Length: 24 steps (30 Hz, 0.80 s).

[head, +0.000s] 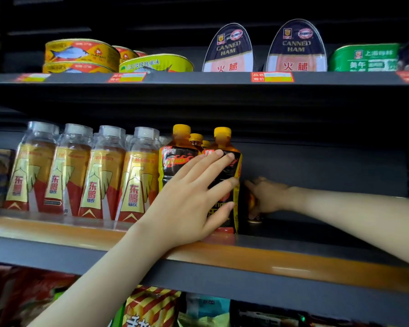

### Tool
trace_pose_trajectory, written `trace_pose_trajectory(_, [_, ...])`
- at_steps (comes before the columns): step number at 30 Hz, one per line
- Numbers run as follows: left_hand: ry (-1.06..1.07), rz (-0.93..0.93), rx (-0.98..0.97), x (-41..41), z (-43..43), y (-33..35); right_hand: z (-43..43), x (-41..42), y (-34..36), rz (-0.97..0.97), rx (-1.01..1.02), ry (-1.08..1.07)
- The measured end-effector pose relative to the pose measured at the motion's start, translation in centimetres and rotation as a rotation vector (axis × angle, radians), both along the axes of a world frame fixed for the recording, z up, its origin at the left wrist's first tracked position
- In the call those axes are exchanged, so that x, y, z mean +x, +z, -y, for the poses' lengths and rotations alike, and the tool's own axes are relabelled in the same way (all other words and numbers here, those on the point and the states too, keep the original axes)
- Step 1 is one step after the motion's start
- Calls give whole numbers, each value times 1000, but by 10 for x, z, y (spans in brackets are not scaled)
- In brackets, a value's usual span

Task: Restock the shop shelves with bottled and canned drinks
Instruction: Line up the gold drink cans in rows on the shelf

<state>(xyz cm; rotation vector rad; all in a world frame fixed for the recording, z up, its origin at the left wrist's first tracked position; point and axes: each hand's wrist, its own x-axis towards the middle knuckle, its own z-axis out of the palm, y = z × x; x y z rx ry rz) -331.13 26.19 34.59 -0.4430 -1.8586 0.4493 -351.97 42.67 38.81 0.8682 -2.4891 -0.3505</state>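
Observation:
On the middle shelf (293,263) stand black-and-orange drink bottles with yellow caps, with more of them lined up behind. My left hand (191,197) lies flat, fingers straight, against the label of the front right bottle (223,143). Another of these bottles (175,159) stands just left of it. My right hand (267,197) reaches in from the right, just behind that front bottle, with its fingers curled round a dark drink container (252,208) that has an orange patch. Its base rests on the shelf, and the hand and shadow hide most of it.
Gold-and-red bottles with clear caps (99,180) fill the shelf's left part. The shelf floor to the right (328,227) is bare and dark. Above sit fish tins (80,53), canned ham (229,50) and a green tin (364,57). Snack packets (151,308) lie on the shelf below.

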Motion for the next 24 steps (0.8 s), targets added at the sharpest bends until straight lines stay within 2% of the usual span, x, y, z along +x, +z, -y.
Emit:
trace_pose_trajectory(4, [17,0,12,1,0,-2,-12,20,4,-60,103,-35])
trace_pose_trajectory(7, [66,-84,87,6,-13,-6,-42,48,10,-154,129,-37])
trace_pose_trajectory(11, [20,-149,276,9,-60,-20,-104,91,6,-247,-46,-103])
trace_pose_trajectory(16, [-91,-115,292,2,-135,-37,-193,133,-15,-380,-372,-370])
trace_pose_trajectory(20, [-140,-72,268,-10,-193,-39,-254,138,-31,-248,-525,-561])
trace_pose_trajectory(24, [-156,-33,237,-27,-236,-44,-286,126,-31,-86,-537,-534])
